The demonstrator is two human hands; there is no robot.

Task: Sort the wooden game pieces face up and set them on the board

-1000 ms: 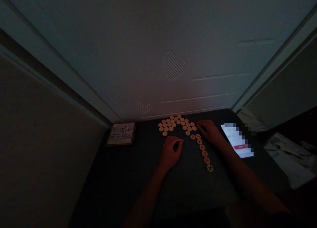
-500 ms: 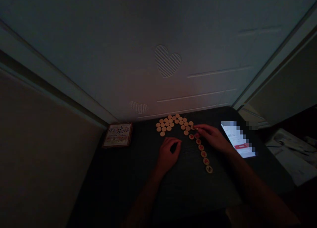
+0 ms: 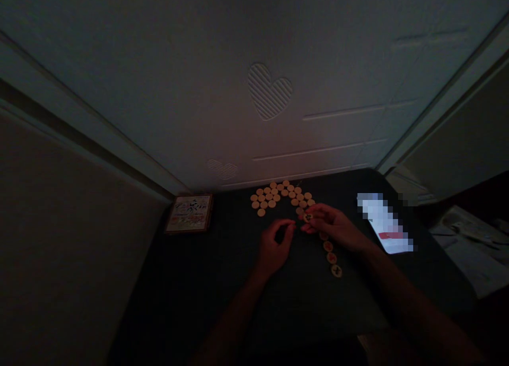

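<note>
Marked disc (image 3: 307, 217) is held by the right hand (image 3: 337, 227).

Left grip (image 3: 275, 246) loosely curled, right grip (image 3: 336, 227) pinching

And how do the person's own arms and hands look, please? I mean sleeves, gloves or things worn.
The left hand and the right hand are bare, without gloves. No sleeve, watch or bracelet shows on the left forearm or the right forearm. The picture is too dim to tell whether there are thin rings or small markings.
</note>
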